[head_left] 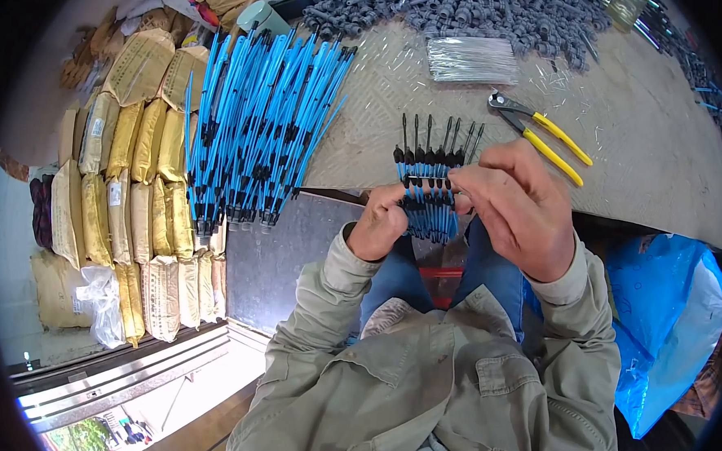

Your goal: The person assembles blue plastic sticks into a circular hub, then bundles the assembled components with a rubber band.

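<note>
A row of thin blue and black plastic stems [435,217] hangs at the table's front edge, their black tips pointing away from me. My left hand [379,225] grips the row's left side, fingers closed. My right hand [525,203] is at the row's right side, its thumb and forefinger pinched on a thin pale wire [425,178] that lies across the black joints. How far the wire runs behind the stems is hidden. Nippers with yellow handles [554,146] lie on the table beyond my right hand.
A stack of straight silver wires [472,61] lies on the table [651,151], with a heap of grey plastic fittings [470,15] behind. Bundled blue stems [260,130] overhang the left edge. Packed sacks [126,180] stand left; a blue plastic bag [655,298] sits right.
</note>
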Demonstrator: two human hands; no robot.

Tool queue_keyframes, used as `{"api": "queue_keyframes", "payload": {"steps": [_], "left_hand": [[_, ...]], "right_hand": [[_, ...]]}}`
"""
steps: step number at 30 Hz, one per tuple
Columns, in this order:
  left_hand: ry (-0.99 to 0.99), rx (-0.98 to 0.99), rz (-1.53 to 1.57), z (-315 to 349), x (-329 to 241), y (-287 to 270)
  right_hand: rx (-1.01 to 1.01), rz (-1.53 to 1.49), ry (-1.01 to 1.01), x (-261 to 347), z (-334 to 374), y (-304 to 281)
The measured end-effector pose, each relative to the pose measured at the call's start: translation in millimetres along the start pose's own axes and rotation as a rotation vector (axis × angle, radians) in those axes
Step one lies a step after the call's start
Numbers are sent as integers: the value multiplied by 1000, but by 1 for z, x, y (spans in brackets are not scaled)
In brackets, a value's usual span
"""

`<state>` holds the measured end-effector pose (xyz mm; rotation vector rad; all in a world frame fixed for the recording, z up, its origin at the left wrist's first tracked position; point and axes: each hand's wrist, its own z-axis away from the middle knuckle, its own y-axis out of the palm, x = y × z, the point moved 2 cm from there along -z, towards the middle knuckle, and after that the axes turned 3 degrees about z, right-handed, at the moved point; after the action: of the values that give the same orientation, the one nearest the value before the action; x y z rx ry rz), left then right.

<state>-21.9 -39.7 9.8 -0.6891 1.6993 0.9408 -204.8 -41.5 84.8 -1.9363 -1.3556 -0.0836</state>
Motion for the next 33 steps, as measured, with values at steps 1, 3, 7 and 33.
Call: {"api": "queue_keyframes", "payload": {"steps": [1, 3, 7, 33], "left_hand": [[2, 0, -1, 0, 1, 0], [37, -27, -96, 0, 2, 0], [38, -44, -142, 0, 2, 0], [61, -141, -5, 1, 3, 7]], "right_hand": [[54, 26, 4, 2, 0, -2], [60, 47, -1, 6, -3, -6], [71, 86, -9, 8, -4, -8], [-14, -164, 15, -10, -2, 3]]}}
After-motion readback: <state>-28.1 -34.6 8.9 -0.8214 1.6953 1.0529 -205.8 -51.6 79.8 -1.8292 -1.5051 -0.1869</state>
